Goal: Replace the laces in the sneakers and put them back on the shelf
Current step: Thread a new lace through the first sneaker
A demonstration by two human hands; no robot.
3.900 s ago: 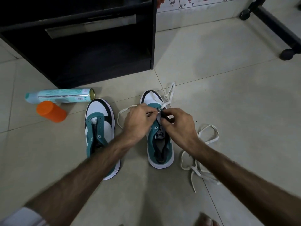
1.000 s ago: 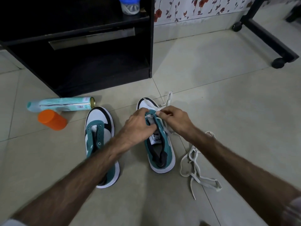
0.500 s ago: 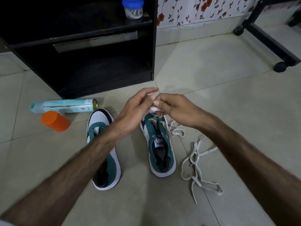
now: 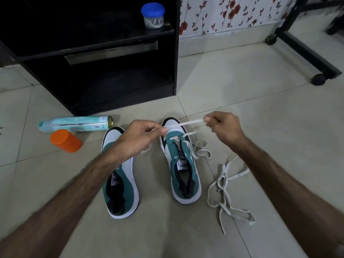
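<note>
Both hands pinch one white lace (image 4: 186, 123), pulled taut btwn left hand (image 4: 144, 135) & right hand (image 4: 224, 127). Right sneaker (image 4: 183, 164) sits just below them, partly laced; left sneaker (image 4: 121, 175) lies under the left forearm, w/ a loose lace (image 4: 226, 194) below the right hand.

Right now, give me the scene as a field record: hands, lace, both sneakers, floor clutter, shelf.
left hand: pinches one end of the lace
right hand: pinches the other end
lace: white, stretched between the hands above the toe, threaded through the front eyelets
right sneaker: teal and white, partly laced
left sneaker: same colours, no lace visible
loose lace: tangled on floor, right of right sneaker
spray can: lying on its side
orange cap: beside spray can
shelf unit: black, no sneakers on it
jar: blue lid, on shelf unit
</note>
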